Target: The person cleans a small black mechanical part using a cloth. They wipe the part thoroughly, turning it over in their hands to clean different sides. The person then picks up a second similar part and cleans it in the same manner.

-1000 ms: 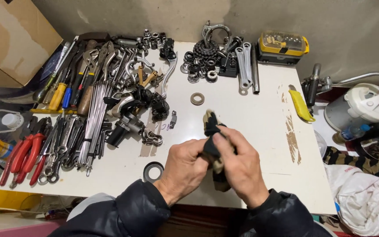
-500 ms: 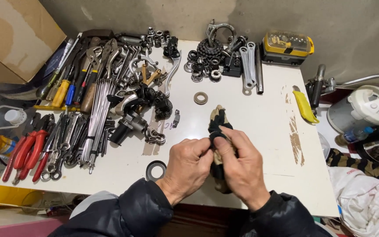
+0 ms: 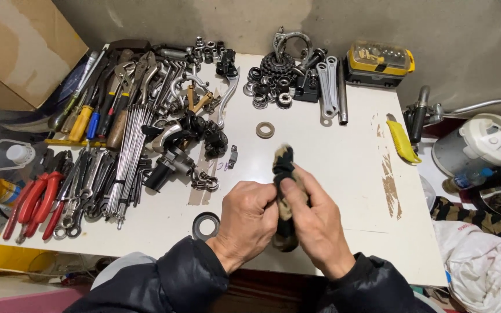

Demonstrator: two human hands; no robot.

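Holding: dark rag (image 3: 283, 168), long axis upright, between both hands
Left hand (image 3: 249, 217): fingers closed on rag
Right hand (image 3: 314, 223): fingers (image 3: 290, 184) pinching rag; equally near

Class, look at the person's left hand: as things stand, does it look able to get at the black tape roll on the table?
Probably yes. The left hand lies just right of the black tape roll, with only bare white table between them. But both hands grip a dark rag, so the left must let go first.
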